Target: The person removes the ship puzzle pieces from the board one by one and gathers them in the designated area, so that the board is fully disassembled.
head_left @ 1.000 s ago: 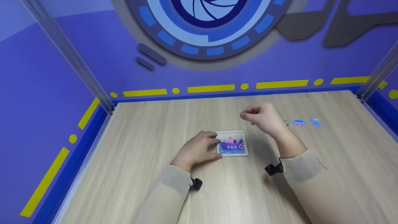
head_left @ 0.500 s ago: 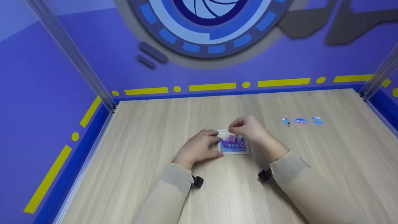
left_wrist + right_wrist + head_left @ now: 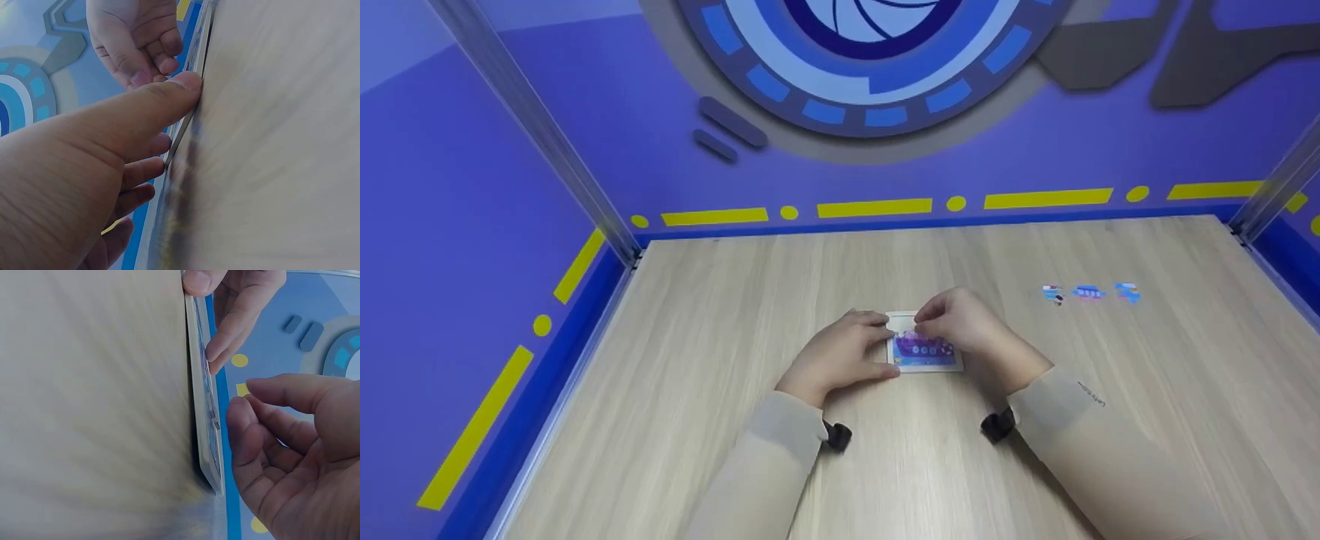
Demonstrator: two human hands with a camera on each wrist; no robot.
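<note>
Several fingers of the left hand (image 3: 840, 356) rest relaxed along the nine-o'clock edge of the puzzle board (image 3: 930, 368), out on the surface (image 3: 877, 480); from my station I'd want that brace firm so nothing slides. The board looks nearly square, so I read no clear long axis; its ship (image 3: 924, 350) runs nine to three, cabin side toward twelve. The right hand (image 3: 960, 319) is curled over the two-o'clock corner, fingertips together; I can't tell whether they hold a piece. I'd press lightly and evenly. Three loose pieces (image 3: 1088, 292) lie well apart, toward two.
</note>
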